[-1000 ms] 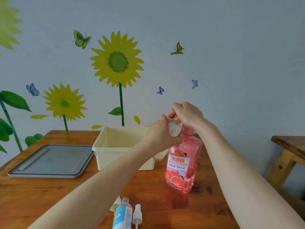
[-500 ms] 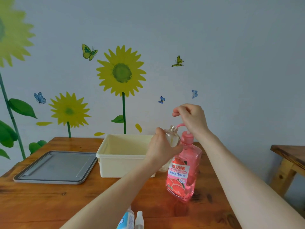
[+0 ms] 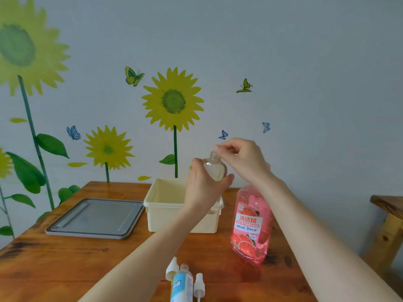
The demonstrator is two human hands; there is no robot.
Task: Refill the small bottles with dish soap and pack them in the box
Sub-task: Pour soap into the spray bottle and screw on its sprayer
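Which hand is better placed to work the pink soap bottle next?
Probably the right hand: it is just above the pink soap bottle, fingers by the mouth of the small bottle. The left hand is busy gripping that bottle.

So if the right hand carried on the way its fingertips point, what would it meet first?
The open threaded neck of the small clear bottle in the left hand; the right hand may be touching it, depth unclear.
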